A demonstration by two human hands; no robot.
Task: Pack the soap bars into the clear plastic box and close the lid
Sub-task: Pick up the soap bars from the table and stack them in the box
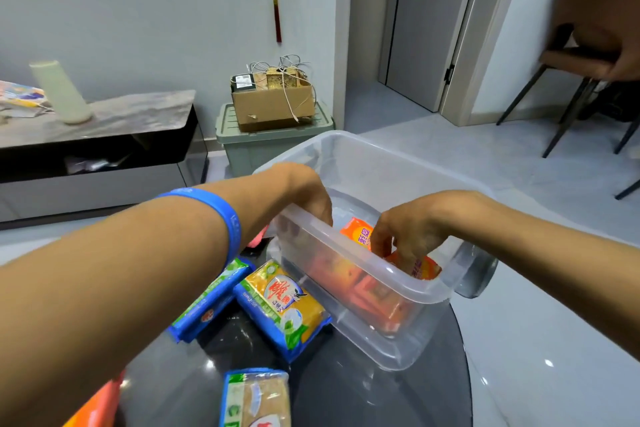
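A clear plastic box (360, 329) stands on a dark glass table, with its lid (346, 149) upright behind it. Both hands reach into it. My right hand (412, 232) pinches an orange soap bar (424, 269) at the box's near right end. My left hand (304, 194) dips over the left rim, with its fingers hidden behind the wall; what it grips cannot be seen. Another orange soap bar (356, 230) stands inside between the hands. More orange packs show through the front wall.
Yellow-and-blue soap packs lie on the table left of the box (280, 305), (207, 302), and at the front edge (256, 399). An orange pack (93, 409) is at the bottom left. A green bin with a cardboard box (273, 104), a low cabinet and a chair stand beyond.
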